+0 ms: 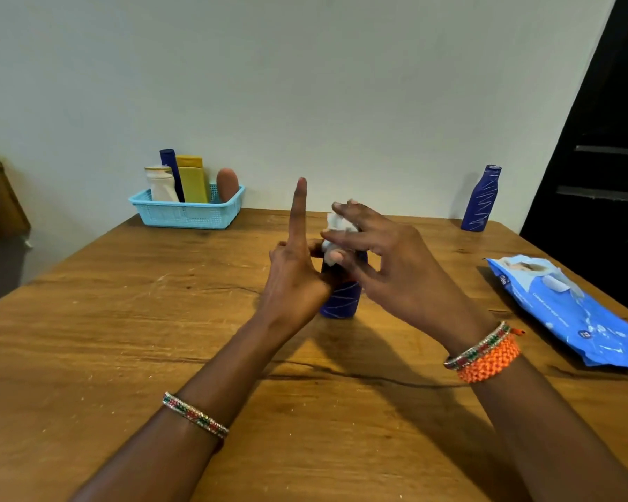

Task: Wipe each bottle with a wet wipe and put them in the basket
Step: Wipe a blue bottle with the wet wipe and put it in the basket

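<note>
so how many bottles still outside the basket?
2. One blue bottle stands mid-table, held by the left hand while the right hand works a wet wipe over its top. Another blue bottle stands at the far right edge. The hands may hide others.

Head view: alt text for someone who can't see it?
Both hands work a white wet wipe over an upright blue bottle mid-table. Another blue bottle stands far right; four bottles fill the light-blue basket.

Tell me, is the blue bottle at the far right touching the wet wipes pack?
Apart. The head view shows the blue bottle standing near the wall, with bare table plainly visible between it and the wet wipes pack.
</note>
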